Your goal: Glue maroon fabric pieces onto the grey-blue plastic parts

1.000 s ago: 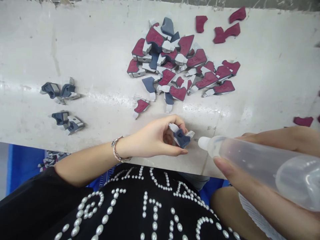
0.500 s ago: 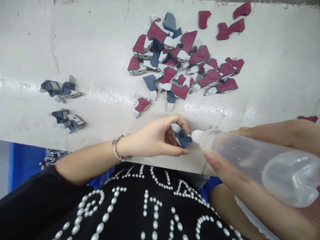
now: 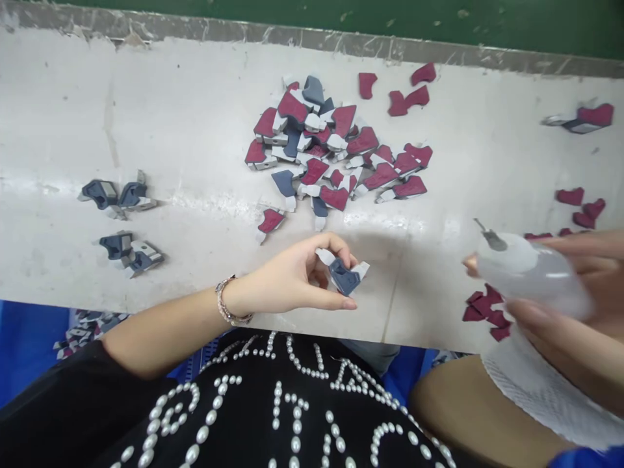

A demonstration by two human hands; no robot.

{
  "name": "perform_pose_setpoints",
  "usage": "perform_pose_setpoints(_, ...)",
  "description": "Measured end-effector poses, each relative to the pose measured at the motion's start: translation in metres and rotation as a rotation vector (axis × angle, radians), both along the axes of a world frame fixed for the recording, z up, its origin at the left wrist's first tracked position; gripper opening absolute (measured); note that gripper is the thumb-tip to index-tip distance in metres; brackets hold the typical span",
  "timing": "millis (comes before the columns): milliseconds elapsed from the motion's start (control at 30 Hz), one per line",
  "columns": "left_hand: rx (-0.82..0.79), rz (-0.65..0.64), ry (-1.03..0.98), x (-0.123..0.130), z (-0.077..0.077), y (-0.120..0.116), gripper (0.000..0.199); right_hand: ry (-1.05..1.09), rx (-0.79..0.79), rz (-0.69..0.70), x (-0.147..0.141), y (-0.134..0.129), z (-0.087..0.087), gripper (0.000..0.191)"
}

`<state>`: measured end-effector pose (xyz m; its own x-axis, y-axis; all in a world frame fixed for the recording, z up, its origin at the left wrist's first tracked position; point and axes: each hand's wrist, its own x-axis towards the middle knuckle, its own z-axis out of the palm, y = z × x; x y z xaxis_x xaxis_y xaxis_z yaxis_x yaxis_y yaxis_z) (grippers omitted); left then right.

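Note:
Between the fingertips and thumb of my left hand (image 3: 297,273) is a small dark blue and white plastic part (image 3: 344,276), its hollow side facing up. My right hand (image 3: 585,286) is wrapped round a translucent squeeze bottle (image 3: 531,266) with a thin metal needle tip pointing up and away. The bottle is well apart from the part and slightly blurred. Ahead of my left hand lies a heap of maroon, white and blue plastic parts (image 3: 334,198). Several loose maroon pieces (image 3: 487,311) lie beneath and beside the bottle.
Assembled blue and white parts (image 3: 117,247) sit on the left of the white table (image 3: 205,175). More maroon pieces (image 3: 397,103) lie at the back and far right, near one assembled part (image 3: 592,118). Blue bins with parts (image 3: 88,328) stand below the front edge.
My right hand has drawn the bottle away to the right from the part and tipped its needle upward. My left hand still holds the part. The view has shifted, showing the table's far edge.

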<state>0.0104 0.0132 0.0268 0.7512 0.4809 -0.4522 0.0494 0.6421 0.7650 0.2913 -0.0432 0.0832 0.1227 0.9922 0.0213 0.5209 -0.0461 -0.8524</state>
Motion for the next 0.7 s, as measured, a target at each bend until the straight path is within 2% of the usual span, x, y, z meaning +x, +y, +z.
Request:
perform_pose_setpoints(100, 0.005, 0.012, 0.014, 0.0, 0.0, -0.002, 0.045, 0.073, -0.035, 0.065, -0.017, 0.014, -0.006, 0.043)
perform_pose_setpoints(267, 0.044, 0.041, 0.047, -0.001, -0.001, -0.006, 0.046, 0.233, -0.124, 0.159, -0.048, 0.032, -0.036, 0.033)
perform_pose_setpoints(400, 0.104, 0.035, 0.109, -0.001, 0.004, -0.007, 0.039, 0.166, -0.169, 0.206, -0.052, 0.03, -0.046, 0.038)
perform_pose_setpoints(467, 0.134, 0.021, 0.135, 0.0, 0.007, -0.006, 0.035, 0.037, -0.171, 0.175, -0.038, 0.024, -0.042, 0.045)
perform_pose_setpoints(500, 0.148, 0.016, 0.15, 0.0, 0.008, -0.006, 0.034, -0.053, -0.163, 0.116, -0.025, 0.019, -0.038, 0.045)
perform_pose_setpoints(567, 0.171, 0.007, 0.177, -0.001, 0.011, -0.006, 0.031, -0.27, -0.14, -0.079, 0.011, 0.01, -0.032, 0.036)
perform_pose_setpoints(633, 0.185, 0.004, 0.199, -0.001, 0.012, -0.006, 0.03, -0.372, -0.125, -0.26, 0.053, 0.002, -0.031, 0.023)
perform_pose_setpoints(700, 0.195, 0.016, 0.196, -0.001, 0.011, -0.007, 0.031, -0.425, -0.161, -0.356, 0.091, 0.0, -0.034, 0.016)
